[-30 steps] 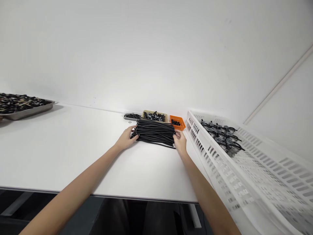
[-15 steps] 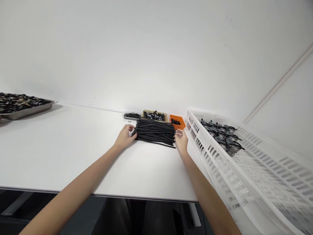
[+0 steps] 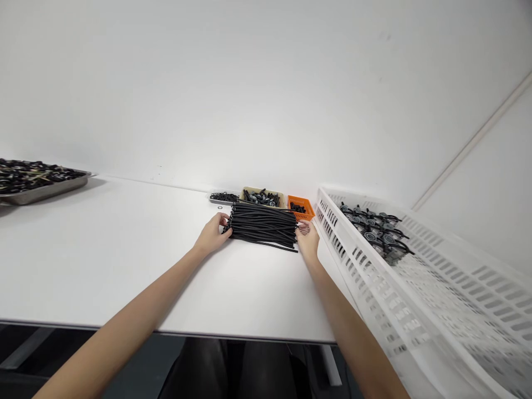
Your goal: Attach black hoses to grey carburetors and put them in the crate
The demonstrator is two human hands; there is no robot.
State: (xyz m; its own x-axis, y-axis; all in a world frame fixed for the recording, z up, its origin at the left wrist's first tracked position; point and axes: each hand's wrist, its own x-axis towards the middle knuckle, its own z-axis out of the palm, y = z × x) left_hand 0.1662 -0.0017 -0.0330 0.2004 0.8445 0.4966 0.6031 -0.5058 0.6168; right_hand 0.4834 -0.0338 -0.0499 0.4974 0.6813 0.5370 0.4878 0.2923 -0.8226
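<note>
A bundle of black rubber tubes (image 3: pixel 262 227) lies flat on the white table (image 3: pixel 124 249), its length running left to right. My left hand (image 3: pixel 213 234) presses against the bundle's left end, fingers curled around the tube tips. At the right end my right hand (image 3: pixel 308 238) touches the tube ends with its fingertips. Both hands squeeze the pile between them.
Behind the bundle stand a small metal tray of black rings (image 3: pixel 224 197), a beige bin of black-grey parts (image 3: pixel 262 196) and an orange basket (image 3: pixel 302 207). A large white slotted crate (image 3: pixel 415 277) with grey assemblies fills the right. A metal tray (image 3: pixel 37 180) sits far left.
The bundle and both hands have slid slightly away from me, toward the bins. My right hand's fingers have closed in on the tube ends.
</note>
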